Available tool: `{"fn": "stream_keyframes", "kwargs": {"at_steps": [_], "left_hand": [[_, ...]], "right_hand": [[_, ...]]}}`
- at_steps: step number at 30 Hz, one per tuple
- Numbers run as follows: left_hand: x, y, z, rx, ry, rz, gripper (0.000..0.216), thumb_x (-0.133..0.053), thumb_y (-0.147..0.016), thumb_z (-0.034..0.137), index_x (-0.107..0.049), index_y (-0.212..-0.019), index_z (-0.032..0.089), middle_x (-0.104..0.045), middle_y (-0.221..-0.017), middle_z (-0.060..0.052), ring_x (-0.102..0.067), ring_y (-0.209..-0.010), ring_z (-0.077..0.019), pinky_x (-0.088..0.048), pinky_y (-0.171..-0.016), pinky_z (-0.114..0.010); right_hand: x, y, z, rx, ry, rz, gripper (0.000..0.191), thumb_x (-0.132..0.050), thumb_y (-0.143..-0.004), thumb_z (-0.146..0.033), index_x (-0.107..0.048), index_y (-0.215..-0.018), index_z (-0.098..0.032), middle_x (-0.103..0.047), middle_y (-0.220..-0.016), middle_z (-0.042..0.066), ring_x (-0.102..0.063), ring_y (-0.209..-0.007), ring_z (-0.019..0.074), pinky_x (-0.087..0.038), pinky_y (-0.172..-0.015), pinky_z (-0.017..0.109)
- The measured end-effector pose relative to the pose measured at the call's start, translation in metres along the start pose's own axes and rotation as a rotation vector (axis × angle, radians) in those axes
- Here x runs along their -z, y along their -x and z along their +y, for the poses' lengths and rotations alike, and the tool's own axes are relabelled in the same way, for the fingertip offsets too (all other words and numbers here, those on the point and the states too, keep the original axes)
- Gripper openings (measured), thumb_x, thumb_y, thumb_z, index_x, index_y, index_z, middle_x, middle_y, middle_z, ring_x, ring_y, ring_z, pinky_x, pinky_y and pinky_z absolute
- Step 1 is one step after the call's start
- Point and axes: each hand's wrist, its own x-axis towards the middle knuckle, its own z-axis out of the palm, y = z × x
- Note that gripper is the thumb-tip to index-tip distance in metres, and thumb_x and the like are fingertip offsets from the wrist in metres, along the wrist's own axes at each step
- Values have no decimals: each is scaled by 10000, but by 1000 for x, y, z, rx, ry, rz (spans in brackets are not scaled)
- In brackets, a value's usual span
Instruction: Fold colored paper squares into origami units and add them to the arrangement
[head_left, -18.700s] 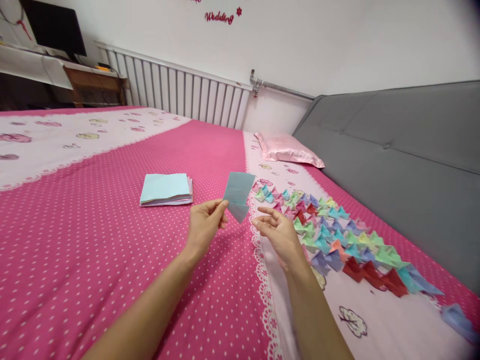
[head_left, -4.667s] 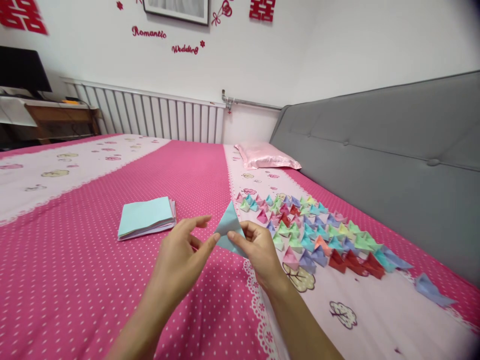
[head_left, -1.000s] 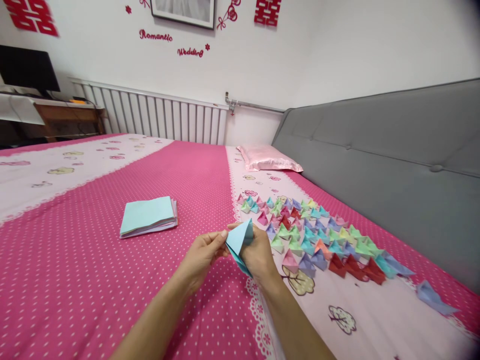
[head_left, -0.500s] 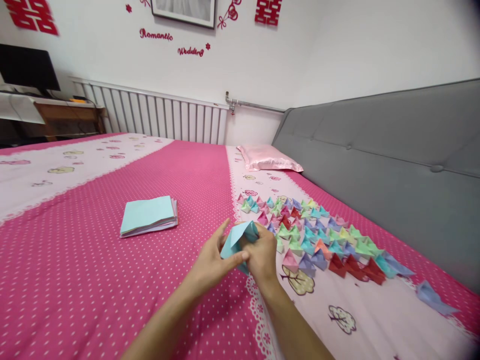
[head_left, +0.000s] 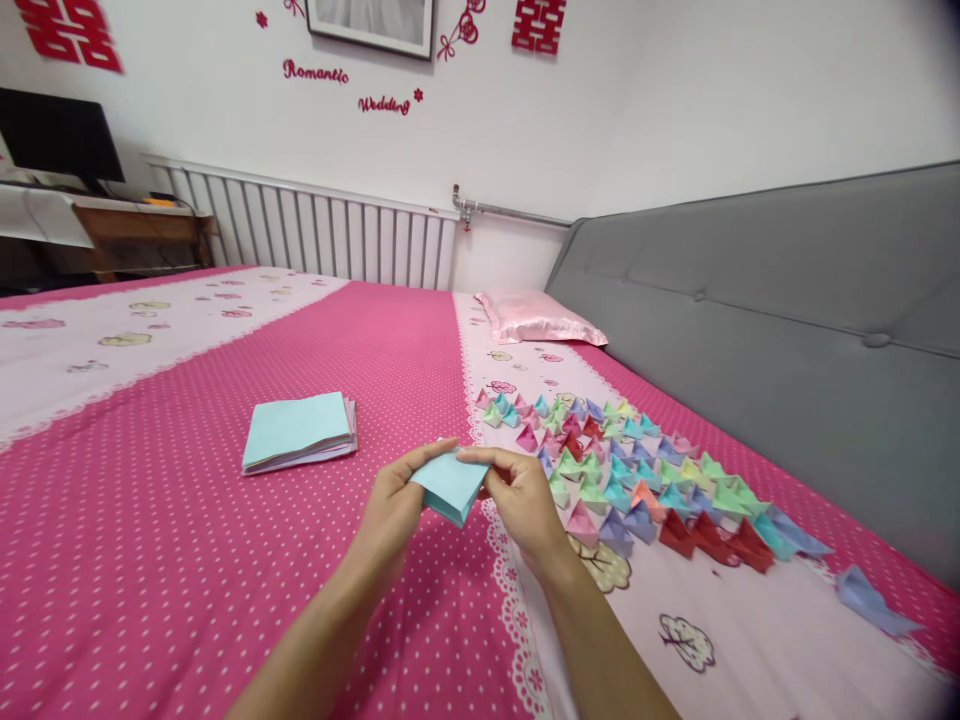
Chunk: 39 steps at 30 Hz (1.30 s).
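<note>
A folded sheet of light blue paper (head_left: pixel 450 482) is held above the bed between both hands, pressed into a flat, roughly square shape with its lower edge slightly parted. My left hand (head_left: pixel 397 500) grips its left side, thumb toward the top corner. On the opposite side, my right hand (head_left: pixel 525 500) pinches the paper with fingers along the upper edge. To the right stand many folded paper boats (head_left: pixel 637 470) in rows of green, blue, purple, pink and red. A stack of paper sheets (head_left: pixel 300 432), light blue on top, lies to the left.
A pink dotted bedspread (head_left: pixel 187 560) spreads under everything. One purple paper boat (head_left: pixel 874 600) sits apart at the right. Farther back are a pink pillow (head_left: pixel 536 317), a grey headboard (head_left: pixel 772 290), a white radiator (head_left: pixel 315 225) and a desk with a monitor (head_left: pixel 60 138).
The light blue paper has gone from an opened, cone-like pocket to a flattened square. My right hand has come out from inside it, and both hands now grip its opposite sides.
</note>
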Motion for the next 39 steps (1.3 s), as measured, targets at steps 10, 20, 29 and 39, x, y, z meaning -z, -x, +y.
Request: {"fn": "stream_keyframes", "kwargs": {"at_steps": [10, 20, 29, 39], "left_hand": [[6, 5, 10, 2, 76, -189, 486, -514, -620, 156, -599, -1098, 146, -662, -952, -75, -570, -848, -210, -441, -710, -287], [-3, 3, 4, -35, -106, -70, 309, -701, -606, 216, -694, -914, 184, -697, -769, -36, -569, -612, -125, -434, -577, -222], [-1, 3, 1, -16, -129, -121, 296, -676, -623, 179, -693, -918, 182, -704, -742, -41, -573, -552, -116, -450, -546, -223], [-4, 7, 0, -41, -290, -299, 270, -598, -656, 146, -700, -901, 198, -699, -740, -30, -574, -572, -129, -425, -542, -222]], "right_hand": [[11, -1, -12, -170, -265, -58, 278, -427, -733, -256, -671, -822, -155, -658, -774, 55, -584, -695, 158, -474, -606, 271], [9, -1, -8, -55, -127, 19, 130, -683, -620, -218, -635, -728, -164, -632, -685, 12, -570, -626, 121, -450, -611, 246], [7, -1, -11, -78, -24, 4, 270, -591, -726, -380, -654, -861, -155, -626, -747, 37, -545, -680, 138, -415, -614, 247], [12, 1, -13, 28, 128, -30, 207, -584, -741, -309, -637, -629, -144, -575, -622, 6, -501, -588, 111, -387, -555, 221]]}}
